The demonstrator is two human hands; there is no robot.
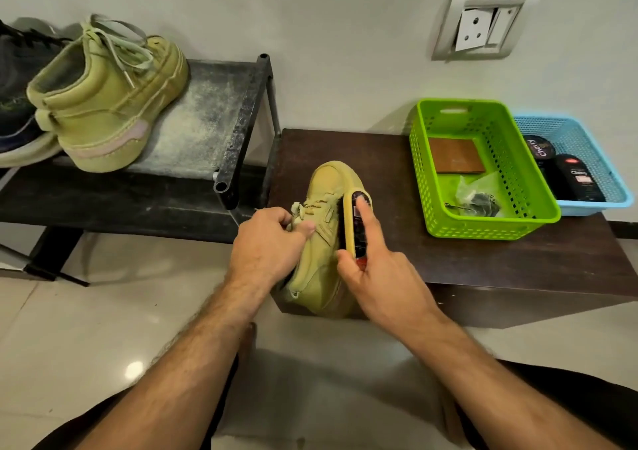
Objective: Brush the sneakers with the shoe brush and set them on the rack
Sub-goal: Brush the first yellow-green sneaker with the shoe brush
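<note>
Sneaker [324, 242]: on the dark bench's [483, 259] near left edge.
Left hand [267, 246]: fingers curled, pinching its laces.
Right hand [374, 273]: wrapped round shoe brush [357, 223] — pressed against sneaker's right side.
Second sneaker [110, 100]: far left — on rack [238, 128].

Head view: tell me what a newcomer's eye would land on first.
The two hands at centre: the left hand grips the laces of an olive sneaker on the dark low table, while the right hand holds a yellow shoe brush against its side. Next, the matching sneaker on the rack at upper left, and the bright green basket at right.
</note>
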